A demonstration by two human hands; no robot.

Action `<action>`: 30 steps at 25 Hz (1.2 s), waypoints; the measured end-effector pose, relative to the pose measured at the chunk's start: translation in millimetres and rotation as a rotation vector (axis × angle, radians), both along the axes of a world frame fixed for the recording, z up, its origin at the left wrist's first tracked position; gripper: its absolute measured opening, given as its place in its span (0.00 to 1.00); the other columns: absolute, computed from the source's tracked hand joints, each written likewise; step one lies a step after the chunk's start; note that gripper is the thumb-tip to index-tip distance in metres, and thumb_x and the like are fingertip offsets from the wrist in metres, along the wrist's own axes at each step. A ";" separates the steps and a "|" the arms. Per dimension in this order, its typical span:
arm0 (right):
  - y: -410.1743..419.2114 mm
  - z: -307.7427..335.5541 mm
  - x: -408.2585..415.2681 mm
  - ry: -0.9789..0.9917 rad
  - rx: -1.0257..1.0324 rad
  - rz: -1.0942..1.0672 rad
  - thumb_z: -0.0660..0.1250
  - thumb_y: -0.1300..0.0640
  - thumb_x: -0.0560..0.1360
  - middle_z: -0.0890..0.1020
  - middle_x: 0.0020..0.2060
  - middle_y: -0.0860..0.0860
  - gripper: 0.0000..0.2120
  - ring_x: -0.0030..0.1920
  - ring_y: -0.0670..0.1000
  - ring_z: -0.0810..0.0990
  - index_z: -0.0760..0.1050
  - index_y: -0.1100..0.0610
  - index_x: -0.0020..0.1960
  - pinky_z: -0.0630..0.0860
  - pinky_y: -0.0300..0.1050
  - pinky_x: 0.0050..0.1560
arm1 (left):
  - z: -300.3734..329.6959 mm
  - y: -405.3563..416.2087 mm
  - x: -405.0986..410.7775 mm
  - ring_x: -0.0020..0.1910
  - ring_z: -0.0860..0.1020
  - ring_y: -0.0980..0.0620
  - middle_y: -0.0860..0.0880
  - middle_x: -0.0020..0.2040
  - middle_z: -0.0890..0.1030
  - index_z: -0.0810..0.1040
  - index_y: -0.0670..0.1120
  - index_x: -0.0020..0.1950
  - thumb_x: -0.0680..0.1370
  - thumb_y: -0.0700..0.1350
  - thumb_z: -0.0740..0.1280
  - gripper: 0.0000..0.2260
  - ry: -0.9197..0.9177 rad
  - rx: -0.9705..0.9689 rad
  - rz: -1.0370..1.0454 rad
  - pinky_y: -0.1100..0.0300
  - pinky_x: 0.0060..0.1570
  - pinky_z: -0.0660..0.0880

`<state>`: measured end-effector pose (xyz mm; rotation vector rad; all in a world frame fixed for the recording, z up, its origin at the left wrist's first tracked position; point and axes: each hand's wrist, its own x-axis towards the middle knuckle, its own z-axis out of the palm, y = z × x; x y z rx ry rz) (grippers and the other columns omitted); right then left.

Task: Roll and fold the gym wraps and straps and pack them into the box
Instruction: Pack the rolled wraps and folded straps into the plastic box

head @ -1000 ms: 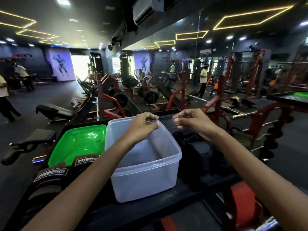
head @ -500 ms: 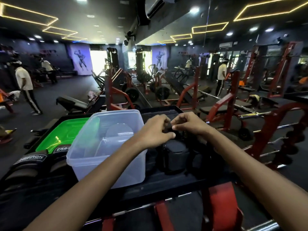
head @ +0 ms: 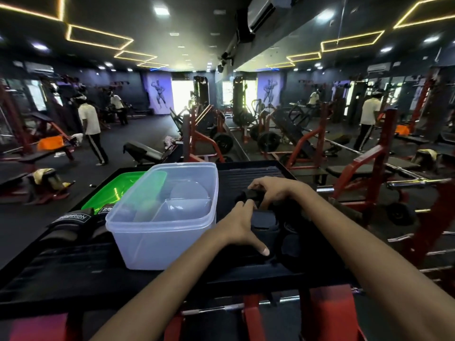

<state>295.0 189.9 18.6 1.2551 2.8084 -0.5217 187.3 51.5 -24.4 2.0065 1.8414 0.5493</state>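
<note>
A clear plastic box point(head: 138, 242) stands on the black tray point(head: 258, 171), with nothing packed in it. Right of the box lies a dark pile of black wraps and straps point(head: 290, 232). My left hand point(head: 242, 227) rests on a black pad in that pile, thumb spread wide, fingertips pinching a black strap end point(head: 251, 194). My right hand point(head: 273, 190) grips the same strap from the far side, fingers curled over it. Black gloves with white lettering point(head: 73, 222) lie left of the box.
A green lid point(head: 115, 190) lies on the tray behind the gloves. Red machine frames point(head: 325, 313) stand under the tray's front edge. Benches, weight racks and a barbell point(head: 416, 180) fill the floor. A person point(head: 92, 129) walks at the far left.
Both hands have come down from above the box to the strap pile on its right. The view has swung left, so the box sits further left and nearer.
</note>
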 end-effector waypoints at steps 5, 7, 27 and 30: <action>2.1 -6.2 -5.9 -0.080 0.013 0.018 0.74 0.61 0.69 0.71 0.66 0.52 0.35 0.64 0.54 0.71 0.63 0.52 0.71 0.72 0.49 0.61 | -39.1 -10.6 -8.9 0.57 0.77 0.57 0.54 0.57 0.78 0.67 0.52 0.60 0.52 0.54 0.82 0.41 -0.542 0.040 0.114 0.55 0.62 0.73; 4.6 -9.3 -9.5 -0.113 0.013 0.031 0.74 0.61 0.68 0.70 0.66 0.53 0.35 0.64 0.54 0.71 0.62 0.52 0.70 0.72 0.52 0.63 | -46.9 -10.0 -8.5 0.57 0.78 0.58 0.54 0.56 0.79 0.68 0.52 0.58 0.50 0.54 0.82 0.40 -0.653 0.024 0.148 0.55 0.62 0.74; 8.8 7.9 -9.2 0.413 -0.067 -0.038 0.79 0.56 0.65 0.77 0.55 0.51 0.28 0.58 0.53 0.77 0.69 0.54 0.60 0.75 0.52 0.59 | 89.8 -75.1 -60.2 0.45 0.83 0.53 0.49 0.48 0.85 0.79 0.46 0.55 0.54 0.44 0.81 0.30 -0.833 0.159 0.128 0.61 0.39 0.80; 9.6 21.6 -10.6 0.682 -0.192 -0.119 0.78 0.64 0.65 0.78 0.49 0.52 0.27 0.52 0.52 0.79 0.70 0.57 0.60 0.79 0.44 0.50 | 103.9 -76.2 -111.4 0.49 0.82 0.48 0.47 0.48 0.85 0.82 0.44 0.52 0.59 0.45 0.79 0.22 -0.880 0.117 0.198 0.57 0.49 0.78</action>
